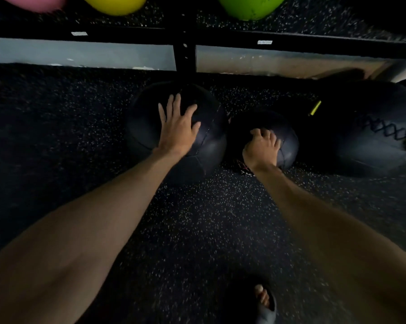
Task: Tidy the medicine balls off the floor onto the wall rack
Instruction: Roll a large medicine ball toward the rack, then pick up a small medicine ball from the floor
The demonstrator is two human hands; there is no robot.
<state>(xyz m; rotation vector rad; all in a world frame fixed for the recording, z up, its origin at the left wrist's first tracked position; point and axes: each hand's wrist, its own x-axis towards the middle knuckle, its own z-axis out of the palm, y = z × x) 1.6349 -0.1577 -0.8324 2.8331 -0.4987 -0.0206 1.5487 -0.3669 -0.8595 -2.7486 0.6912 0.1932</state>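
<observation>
- My left hand (177, 128) lies flat on the larger dark ball (209, 146), fingers straight and spread across its top.
- My right hand (264, 147) sits on the smaller dark ball (289, 148), fingers curled over its crown in a grip.
- Both balls are near-black and matte, made of stitched panels with visible seams.
- Both rest on the speckled rubber floor (197, 218), side by side in front of the rack post (184, 54). I cannot tell whether they touch.
- A third ball (361, 136), the biggest, dark with criss-cross lacing, sits on the floor to the right.
- The black rack rail (127, 35) runs across above. A pink ball (33, 2), a yellow ball (115, 4) and a green ball (251, 7) show beyond it, cut off by the top edge.
- My sandalled foot (265, 300) shows at the bottom edge.
</observation>
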